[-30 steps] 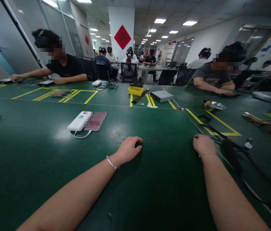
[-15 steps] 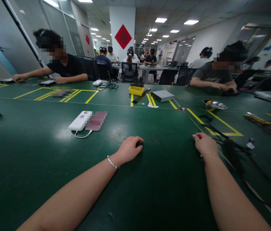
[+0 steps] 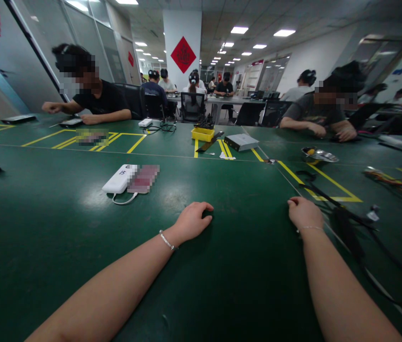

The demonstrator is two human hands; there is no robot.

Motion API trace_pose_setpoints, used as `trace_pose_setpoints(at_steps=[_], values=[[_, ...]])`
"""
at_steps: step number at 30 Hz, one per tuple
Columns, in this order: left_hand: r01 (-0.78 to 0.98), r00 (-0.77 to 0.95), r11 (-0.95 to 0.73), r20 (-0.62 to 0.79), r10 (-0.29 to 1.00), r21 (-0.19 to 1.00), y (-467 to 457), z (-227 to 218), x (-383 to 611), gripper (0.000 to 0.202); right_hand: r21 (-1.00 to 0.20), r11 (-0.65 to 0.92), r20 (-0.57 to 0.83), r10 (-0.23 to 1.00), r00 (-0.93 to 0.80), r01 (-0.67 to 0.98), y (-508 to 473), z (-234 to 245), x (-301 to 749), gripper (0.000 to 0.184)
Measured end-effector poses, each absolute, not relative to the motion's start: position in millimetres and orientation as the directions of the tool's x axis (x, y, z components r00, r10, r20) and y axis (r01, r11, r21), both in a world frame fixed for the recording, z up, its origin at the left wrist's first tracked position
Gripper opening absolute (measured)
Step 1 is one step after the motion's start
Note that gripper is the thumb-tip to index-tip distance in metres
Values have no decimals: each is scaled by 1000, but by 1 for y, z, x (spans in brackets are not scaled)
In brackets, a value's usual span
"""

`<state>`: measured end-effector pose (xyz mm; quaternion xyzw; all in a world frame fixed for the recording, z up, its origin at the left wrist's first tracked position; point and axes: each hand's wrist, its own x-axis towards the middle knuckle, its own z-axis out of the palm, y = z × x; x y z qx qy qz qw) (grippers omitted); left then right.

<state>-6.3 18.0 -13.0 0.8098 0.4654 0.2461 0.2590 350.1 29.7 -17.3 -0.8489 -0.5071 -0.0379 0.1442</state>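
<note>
My left hand rests on the green tabletop, its thumb and forefinger apart and nothing held. A beaded bracelet circles that wrist. Farther right, my right hand lies on the table with its fingers curled in and no object showing in it. A thin bracelet is on the right wrist. Beyond my left hand is a white power bank marked 15, with a short white cable. Against it lies a blurred reddish flat thing. Black cables run just right of my right hand.
Across the table are a yellow bin of black parts, a grey box, a metal dish and a wire bundle. Yellow tape marks the surface. One person sits at far left, another at far right.
My hands have stayed in place. The person at far left has drawn a hand back from the flat device there. The far-right person's hands have moved apart.
</note>
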Motion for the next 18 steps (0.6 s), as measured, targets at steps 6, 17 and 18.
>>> trace_pose_setpoints(at_steps=[6, 17, 18], values=[[643, 452, -442, 157, 878, 626, 18, -11, -6, 26, -265, -347, 355, 832, 426, 900, 32, -5, 325, 33], [351, 439, -354, 181, 880, 867, 17, -12, -3, 30, -139, 499, 509, 777, -370, 856, -4, 4, 167, 20], [318, 445, -346, 184, 877, 883, 18, -13, -3, 27, -125, 524, 500, 766, -403, 842, -6, 3, 160, 21]])
